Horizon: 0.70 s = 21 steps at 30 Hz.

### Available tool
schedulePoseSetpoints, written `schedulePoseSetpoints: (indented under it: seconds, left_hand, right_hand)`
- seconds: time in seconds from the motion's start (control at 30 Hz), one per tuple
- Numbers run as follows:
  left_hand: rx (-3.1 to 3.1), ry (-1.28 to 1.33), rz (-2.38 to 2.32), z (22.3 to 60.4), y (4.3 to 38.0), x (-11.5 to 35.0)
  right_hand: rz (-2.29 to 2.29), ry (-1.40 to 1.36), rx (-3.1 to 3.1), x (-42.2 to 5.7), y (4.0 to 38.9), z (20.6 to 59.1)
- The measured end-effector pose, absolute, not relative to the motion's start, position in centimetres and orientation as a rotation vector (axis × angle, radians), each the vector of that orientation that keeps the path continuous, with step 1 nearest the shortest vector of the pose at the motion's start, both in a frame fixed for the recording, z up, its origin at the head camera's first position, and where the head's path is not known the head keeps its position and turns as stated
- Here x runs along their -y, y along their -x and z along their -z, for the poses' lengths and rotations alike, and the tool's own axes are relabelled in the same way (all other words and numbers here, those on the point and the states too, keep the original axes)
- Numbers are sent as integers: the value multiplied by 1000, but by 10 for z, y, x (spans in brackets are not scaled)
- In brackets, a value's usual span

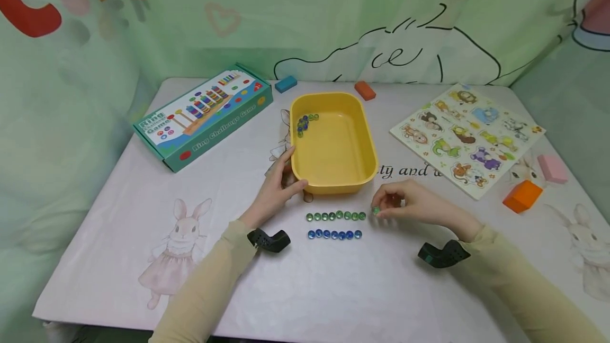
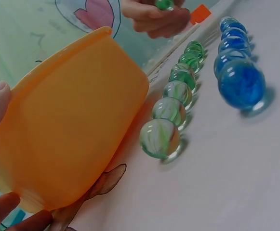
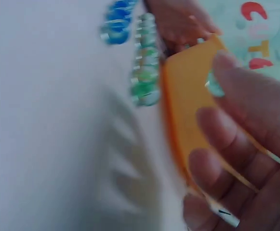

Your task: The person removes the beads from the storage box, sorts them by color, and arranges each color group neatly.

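A yellow plastic tub point(image 1: 335, 144) stands mid-table, with several green and blue marbles point(image 1: 305, 123) in its far left corner. My left hand point(image 1: 277, 184) grips its near left corner, thumb by the front rim and fingers along the left side. Between thumb and fingertips, my right hand point(image 1: 405, 202) pinches a green marble point(image 1: 375, 210), just right of a row of green marbles point(image 1: 332, 216). That row runs left to right in front of the tub. Nearer me lies a parallel row of blue marbles point(image 1: 334, 235).
A Ring Challenge Game box point(image 1: 205, 115) lies at the back left. To the right is an animal puzzle board point(image 1: 469, 139), with an orange block point(image 1: 522, 196) and a pink block point(image 1: 553, 168) beside it. Behind the tub sit a blue block point(image 1: 286, 84) and another orange block point(image 1: 365, 90).
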State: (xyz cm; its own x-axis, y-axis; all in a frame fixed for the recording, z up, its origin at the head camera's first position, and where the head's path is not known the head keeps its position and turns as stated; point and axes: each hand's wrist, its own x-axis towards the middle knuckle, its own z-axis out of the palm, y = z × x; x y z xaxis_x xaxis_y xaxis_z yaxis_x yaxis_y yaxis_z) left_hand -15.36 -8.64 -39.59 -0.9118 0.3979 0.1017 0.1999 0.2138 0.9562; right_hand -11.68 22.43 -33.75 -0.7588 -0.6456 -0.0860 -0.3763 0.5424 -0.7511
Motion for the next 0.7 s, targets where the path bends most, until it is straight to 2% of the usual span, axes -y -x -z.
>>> schedulePoseSetpoints:
  seconds: [0.23,0.7]
  left_hand:
    - [-2317,-573,-1774,395,153,87]
    - [-2334,-602,-1773,398,155,87]
  right_hand:
    - [890,692,-2483,-220,117,353]
    - [881,642,-2506,-213,115,358]
